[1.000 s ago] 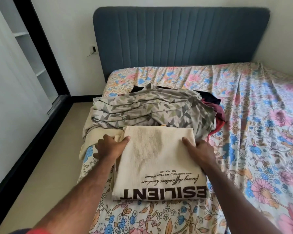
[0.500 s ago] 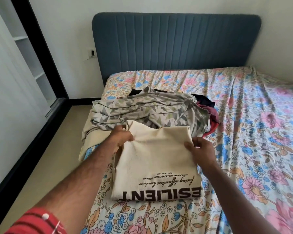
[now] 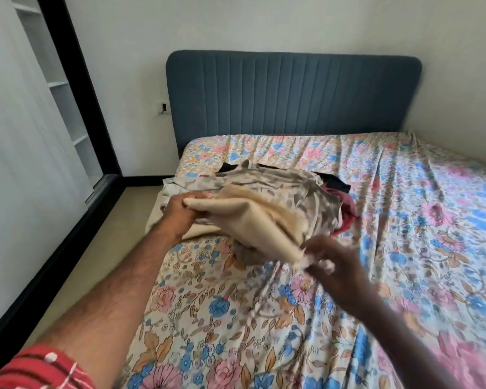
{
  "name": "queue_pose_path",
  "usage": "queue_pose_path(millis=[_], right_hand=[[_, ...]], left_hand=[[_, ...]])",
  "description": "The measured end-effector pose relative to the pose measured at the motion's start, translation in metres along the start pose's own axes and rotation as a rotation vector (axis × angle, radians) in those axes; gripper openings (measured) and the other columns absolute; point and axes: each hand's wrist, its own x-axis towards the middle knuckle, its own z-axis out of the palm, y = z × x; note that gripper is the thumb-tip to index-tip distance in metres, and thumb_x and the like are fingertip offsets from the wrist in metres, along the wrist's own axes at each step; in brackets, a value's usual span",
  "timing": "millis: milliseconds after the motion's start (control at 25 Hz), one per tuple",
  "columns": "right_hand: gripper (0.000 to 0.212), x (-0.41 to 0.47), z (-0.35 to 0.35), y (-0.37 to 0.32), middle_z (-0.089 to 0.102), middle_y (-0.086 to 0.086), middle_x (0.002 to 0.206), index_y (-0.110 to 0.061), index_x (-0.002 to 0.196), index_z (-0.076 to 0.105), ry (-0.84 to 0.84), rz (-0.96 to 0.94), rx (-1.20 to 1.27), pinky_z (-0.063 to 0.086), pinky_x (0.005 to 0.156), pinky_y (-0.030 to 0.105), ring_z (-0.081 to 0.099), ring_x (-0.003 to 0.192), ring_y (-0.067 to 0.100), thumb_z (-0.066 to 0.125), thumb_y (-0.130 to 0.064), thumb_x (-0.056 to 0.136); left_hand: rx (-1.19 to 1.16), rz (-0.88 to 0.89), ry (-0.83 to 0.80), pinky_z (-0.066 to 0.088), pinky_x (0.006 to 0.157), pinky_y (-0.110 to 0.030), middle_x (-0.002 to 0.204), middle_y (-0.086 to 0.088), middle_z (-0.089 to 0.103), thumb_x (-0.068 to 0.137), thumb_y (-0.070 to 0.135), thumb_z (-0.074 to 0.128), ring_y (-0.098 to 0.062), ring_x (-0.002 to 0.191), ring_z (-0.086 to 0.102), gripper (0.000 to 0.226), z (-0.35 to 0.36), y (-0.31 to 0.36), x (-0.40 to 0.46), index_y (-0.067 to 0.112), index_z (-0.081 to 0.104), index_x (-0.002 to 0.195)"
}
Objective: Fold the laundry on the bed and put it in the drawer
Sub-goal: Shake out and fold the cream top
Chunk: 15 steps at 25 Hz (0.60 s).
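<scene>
A cream shirt (image 3: pixel 253 220) hangs lifted above the bed (image 3: pixel 404 248), blurred by motion. My left hand (image 3: pixel 185 209) grips its far corner. My right hand (image 3: pixel 328 259) pinches its near corner, lower and to the right. Behind the shirt lies a heap of laundry: a grey patterned garment (image 3: pixel 278 186) on top, a dark red piece (image 3: pixel 347 211) and a black piece (image 3: pixel 334 182) at its right, and a pale garment (image 3: pixel 163 203) at its left. No drawer is in view.
The floral sheet (image 3: pixel 236 318) covers the bed, with a blue padded headboard (image 3: pixel 292 91) against the wall. A white wardrobe with shelves (image 3: pixel 59 88) and a black frame (image 3: pixel 76 80) stands on the left. A strip of beige floor (image 3: pixel 96 262) runs beside the bed.
The cream shirt lay folded flat on the sheet under both hands; both hands gripped its far corners and have lifted it off the bed. The printed lettering is out of sight.
</scene>
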Motion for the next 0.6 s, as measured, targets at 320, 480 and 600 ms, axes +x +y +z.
queue_pose_path(millis=[320,480,600], right_hand=[[0.025,-0.119,0.117,-0.024,0.063,-0.021,0.106,-0.042,0.109,0.065,-0.622,-0.306,-0.394,0.039,0.078,0.025,0.059,0.091,0.004,0.063,-0.039,0.085],[0.041,-0.085,0.098,-0.052,0.065,-0.021,0.107,-0.037,0.113,0.068,-0.779,0.028,-0.252,0.049,0.087,0.025,0.061,0.094,-0.003,0.064,-0.064,0.082],[0.030,-0.035,0.088,-0.012,0.068,-0.014,0.105,-0.030,0.107,0.071,-0.319,0.302,-0.285,0.055,0.080,0.033,0.065,0.089,0.005,0.069,-0.054,0.089]], left_hand=[[0.151,-0.287,0.205,0.058,0.089,-0.045,0.102,-0.003,0.072,0.087,-0.011,0.061,-0.031,0.099,0.067,0.028,-0.081,-0.128,-0.107,0.007,0.073,0.105],[0.399,-0.398,0.512,0.060,0.082,-0.046,0.101,-0.008,0.069,0.089,0.013,0.066,-0.029,0.089,0.068,0.017,-0.088,-0.139,-0.131,0.012,0.064,0.106],[0.388,-0.528,0.515,0.061,0.074,-0.046,0.088,-0.014,0.073,0.092,0.054,0.047,-0.032,0.076,0.071,0.052,-0.075,-0.137,-0.146,0.006,0.067,0.092]])
